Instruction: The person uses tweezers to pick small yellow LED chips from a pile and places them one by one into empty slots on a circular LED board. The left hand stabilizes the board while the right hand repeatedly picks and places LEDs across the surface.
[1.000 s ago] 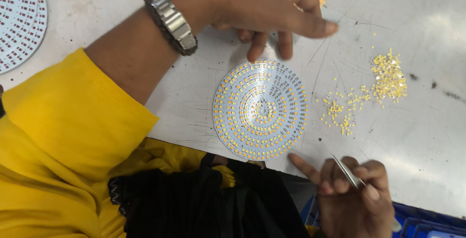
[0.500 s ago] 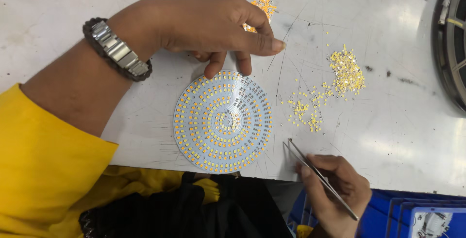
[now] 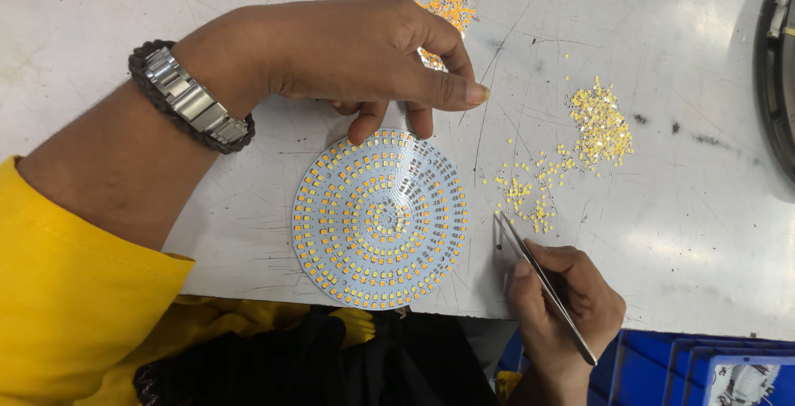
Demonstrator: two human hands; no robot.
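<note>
Round LED board (image 3: 380,218) between hands, left hand (image 3: 364,54) touching, tweezers (image 3: 542,284) beside.

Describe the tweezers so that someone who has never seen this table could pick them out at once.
Start at the round white disc studded with small yellow chips, lying on the scratched white table near its front edge. Just to its right, the right hand holds the tweezers. They are the only long, thin metal tool there, their tips pointing up towards the loose yellow chips.

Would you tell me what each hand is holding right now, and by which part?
The right hand pinches metal tweezers along their middle, tips free. The left hand grips nothing; its fingertips press the round LED board at its far edge.
</note>
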